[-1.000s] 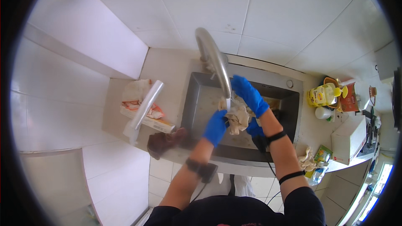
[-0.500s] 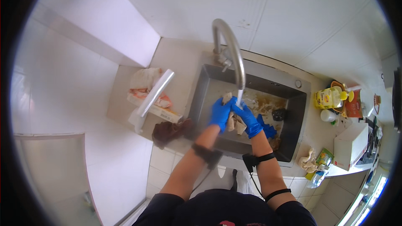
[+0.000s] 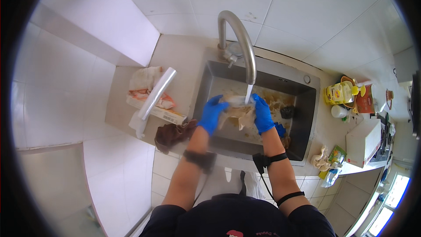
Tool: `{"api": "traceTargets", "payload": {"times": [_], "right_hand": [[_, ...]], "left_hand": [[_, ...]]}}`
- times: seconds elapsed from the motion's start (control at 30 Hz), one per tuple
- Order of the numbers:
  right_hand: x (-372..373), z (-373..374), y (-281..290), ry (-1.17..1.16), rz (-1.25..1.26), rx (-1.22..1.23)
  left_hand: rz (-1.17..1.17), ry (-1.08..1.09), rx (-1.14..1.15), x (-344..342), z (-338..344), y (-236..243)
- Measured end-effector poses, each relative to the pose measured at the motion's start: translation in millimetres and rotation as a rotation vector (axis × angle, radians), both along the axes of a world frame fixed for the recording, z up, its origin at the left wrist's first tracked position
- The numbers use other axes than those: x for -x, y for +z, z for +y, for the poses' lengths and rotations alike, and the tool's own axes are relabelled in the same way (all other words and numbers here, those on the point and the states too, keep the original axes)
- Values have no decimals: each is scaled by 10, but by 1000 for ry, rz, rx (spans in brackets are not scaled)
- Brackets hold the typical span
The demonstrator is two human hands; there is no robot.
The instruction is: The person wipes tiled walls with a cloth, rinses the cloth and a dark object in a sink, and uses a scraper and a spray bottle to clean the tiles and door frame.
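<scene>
head view: blue-gloved left hand (image 3: 211, 115), fingers partly spread, blurry, can't tell its grip. pale cloth (image 3: 240, 117) between hands, in the sink (image 3: 309, 120) area, at running water (image 3: 249, 93) from faucet (image 3: 249, 59). right hand (image 3: 262, 115) at cloth's right edge, pinch hidden, can't tell. probably rinsing step; next likely calls for turning cloth under stream.

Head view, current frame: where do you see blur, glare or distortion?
Head view, centre: beige cloth and left hand motion-blurred, right hand crisper; head view, lower right: window blown out white; head view, edges: black corners, front edge of the counter bowed.
</scene>
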State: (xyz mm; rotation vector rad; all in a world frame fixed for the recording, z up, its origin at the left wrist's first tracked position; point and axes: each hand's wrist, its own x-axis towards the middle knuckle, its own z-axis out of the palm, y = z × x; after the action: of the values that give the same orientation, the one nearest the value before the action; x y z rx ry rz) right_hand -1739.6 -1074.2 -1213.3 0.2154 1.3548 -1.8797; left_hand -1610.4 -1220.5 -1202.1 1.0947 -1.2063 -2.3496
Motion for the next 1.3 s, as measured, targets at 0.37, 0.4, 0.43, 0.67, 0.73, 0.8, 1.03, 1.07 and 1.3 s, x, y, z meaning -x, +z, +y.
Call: {"api": "traceTargets", "payload": {"times": [0.37,0.4,0.43,0.67,0.73,0.8,1.03,1.07,1.3], "right_hand": [[-537,-34,178,74,207,238],[-552,91,172,56,215,229],[-592,186,291,240,726,13],[-676,582,194,3,444,26],[-511,419,319,-203,-64,-35],[-261,358,-134,-186,-404,227],[-340,-172,-629,-74,-462,548],[-406,-218,-757,-77,-543,815],[-531,-508,-385,23,-20,-218]], "left_hand": [[320,-223,-623,358,338,-177],[310,-227,-670,443,369,-82],[295,-216,-714,465,376,8],[530,-119,-697,401,472,70],[543,-166,-714,347,503,137],[558,-243,-742,352,600,203],[-360,64,681,-113,405,-582],[-266,39,455,-207,394,-724],[185,-35,-734,-10,416,-718]]}}
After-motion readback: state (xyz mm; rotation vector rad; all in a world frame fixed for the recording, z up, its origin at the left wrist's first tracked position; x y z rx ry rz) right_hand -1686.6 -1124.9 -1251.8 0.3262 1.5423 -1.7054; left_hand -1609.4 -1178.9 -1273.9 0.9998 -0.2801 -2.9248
